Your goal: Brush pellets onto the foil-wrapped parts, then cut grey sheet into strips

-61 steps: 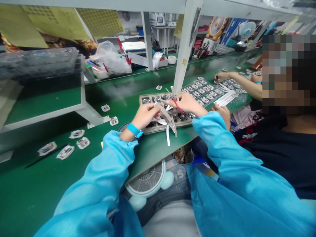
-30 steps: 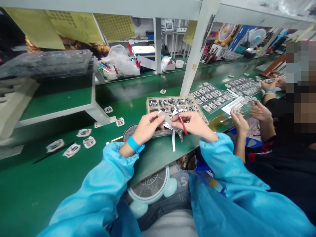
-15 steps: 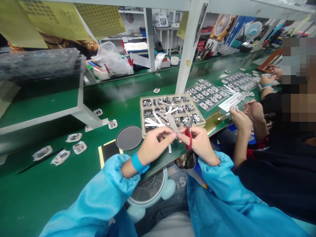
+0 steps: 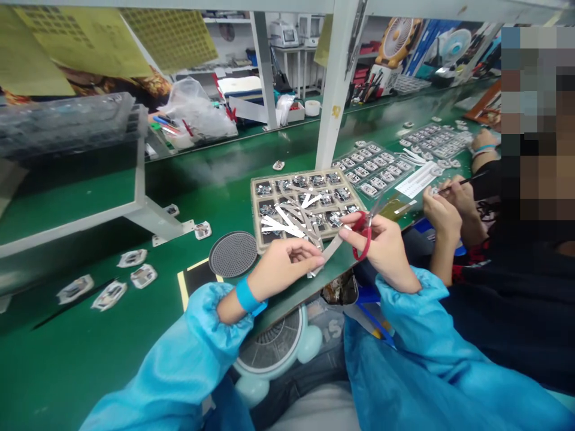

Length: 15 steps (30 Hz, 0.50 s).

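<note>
A thin grey strip (image 4: 333,246) stretches between my two hands above the table's front edge. Its near end is pinched between thumb and fingers of my left hand (image 4: 285,264). My right hand (image 4: 385,246) has the other end at its fingertips and also carries red-handled scissors (image 4: 368,244), their blades pointing up and away from the strip. Just beyond the hands lies a compartment tray (image 4: 254,211) with small metal-looking parts in its cells. Several loose white and grey strips (image 4: 287,220) are heaped across it.
Left of the tray are a round dark perforated disc (image 4: 233,254) and several small white-framed parts (image 4: 110,296). A shelf post (image 4: 329,114) rises behind the tray. Farther right stand filled clear trays (image 4: 372,169). A co-worker's hands (image 4: 442,209) work at the right.
My hands have drawn apart, the right one moving rightward with the scissors. The strip, which stood up from between them, now spans the gap from hand to hand.
</note>
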Each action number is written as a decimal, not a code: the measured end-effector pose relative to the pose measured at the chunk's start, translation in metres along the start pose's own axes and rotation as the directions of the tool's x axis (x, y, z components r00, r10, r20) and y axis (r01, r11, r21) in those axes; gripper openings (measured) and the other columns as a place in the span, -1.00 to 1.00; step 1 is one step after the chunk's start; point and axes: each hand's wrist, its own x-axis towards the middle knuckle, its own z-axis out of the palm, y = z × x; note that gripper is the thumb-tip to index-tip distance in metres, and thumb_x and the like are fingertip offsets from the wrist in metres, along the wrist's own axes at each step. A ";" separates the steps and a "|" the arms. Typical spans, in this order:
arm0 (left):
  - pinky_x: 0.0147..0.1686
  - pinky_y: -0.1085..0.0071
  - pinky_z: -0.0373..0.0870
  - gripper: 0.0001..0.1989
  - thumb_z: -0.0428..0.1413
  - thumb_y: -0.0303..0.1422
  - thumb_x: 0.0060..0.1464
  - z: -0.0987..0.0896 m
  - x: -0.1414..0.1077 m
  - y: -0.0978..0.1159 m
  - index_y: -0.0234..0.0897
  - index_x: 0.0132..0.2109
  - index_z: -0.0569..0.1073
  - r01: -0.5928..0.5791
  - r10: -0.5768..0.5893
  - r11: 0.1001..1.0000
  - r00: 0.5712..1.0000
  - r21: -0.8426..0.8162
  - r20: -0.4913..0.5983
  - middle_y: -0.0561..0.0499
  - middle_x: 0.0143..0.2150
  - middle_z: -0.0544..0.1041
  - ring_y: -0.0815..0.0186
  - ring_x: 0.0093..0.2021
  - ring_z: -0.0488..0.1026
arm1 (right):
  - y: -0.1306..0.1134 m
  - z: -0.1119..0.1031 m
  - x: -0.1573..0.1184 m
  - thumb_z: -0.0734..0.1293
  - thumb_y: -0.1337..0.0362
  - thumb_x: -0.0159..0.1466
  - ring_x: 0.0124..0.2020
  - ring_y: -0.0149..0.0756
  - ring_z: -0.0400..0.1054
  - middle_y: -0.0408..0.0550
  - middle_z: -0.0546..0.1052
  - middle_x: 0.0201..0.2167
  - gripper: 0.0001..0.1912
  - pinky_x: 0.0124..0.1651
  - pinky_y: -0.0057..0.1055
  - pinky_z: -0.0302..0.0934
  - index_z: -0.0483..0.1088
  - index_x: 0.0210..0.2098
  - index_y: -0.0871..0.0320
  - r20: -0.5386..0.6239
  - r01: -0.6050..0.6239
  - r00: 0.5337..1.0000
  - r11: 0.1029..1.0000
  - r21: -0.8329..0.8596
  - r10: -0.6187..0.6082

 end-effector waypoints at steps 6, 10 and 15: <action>-0.40 0.45 0.44 -0.82 0.25 -0.27 0.13 0.002 -0.003 0.003 -0.32 -0.31 0.59 0.042 -0.045 0.998 0.996 0.039 0.076 -0.04 -0.42 0.61 0.35 -0.44 0.51 | -0.010 0.002 0.017 0.56 0.18 0.11 -0.39 -0.32 0.46 -0.08 0.61 -0.36 -0.69 -0.30 -0.40 0.38 0.61 -0.19 0.17 0.086 0.028 0.996 0.999 -0.030 -0.025; -0.41 0.46 0.42 -0.82 0.24 -0.27 0.14 0.002 -0.005 0.003 -0.31 -0.31 0.58 0.057 -0.064 0.997 0.989 0.057 0.132 -0.03 -0.44 0.60 0.35 -0.45 0.51 | -0.012 0.004 0.022 0.56 0.13 0.11 -0.42 -0.34 0.44 -0.08 0.60 -0.37 -0.66 -0.32 -0.39 0.38 0.61 -0.18 0.19 0.146 0.008 0.989 0.998 -0.070 0.003; -0.42 0.47 0.38 -0.80 0.22 -0.27 0.18 0.007 -0.008 0.003 -0.31 -0.34 0.55 0.017 -0.024 0.999 0.983 0.043 0.181 0.00 -0.46 0.58 0.38 -0.46 0.47 | -0.014 0.008 0.014 0.57 0.06 0.10 -0.37 -0.29 0.47 -0.03 0.63 -0.31 -0.61 -0.27 -0.35 0.40 0.60 -0.18 0.18 0.145 0.023 0.989 0.999 -0.040 -0.017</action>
